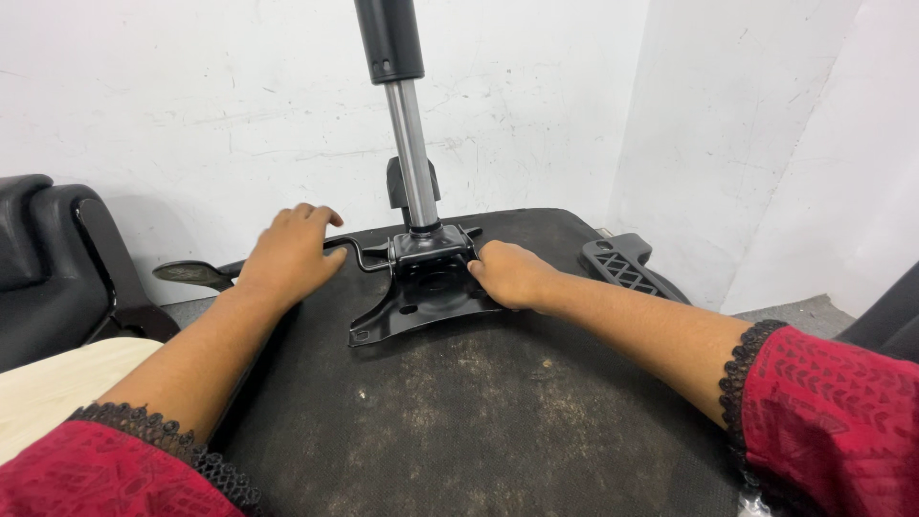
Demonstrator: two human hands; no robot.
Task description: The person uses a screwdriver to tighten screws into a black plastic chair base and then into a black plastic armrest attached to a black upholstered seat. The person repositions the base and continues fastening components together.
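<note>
An upturned office chair seat (498, 402) lies before me, its black fabric underside dusty. A black metal mechanism plate (421, 292) sits on it, with a gas lift cylinder (410, 144) standing upright from its middle. My left hand (287, 254) rests palm down on the bent lever rod (359, 251) at the plate's left, fingers curled over it. My right hand (512, 275) presses against the plate's right edge, fingers tucked at the metal.
A black lever paddle (187, 273) sticks out at the left. A black plastic armrest bracket (622, 268) lies at the seat's right edge. Another black chair part (48, 268) stands at the far left, and white walls close off the back.
</note>
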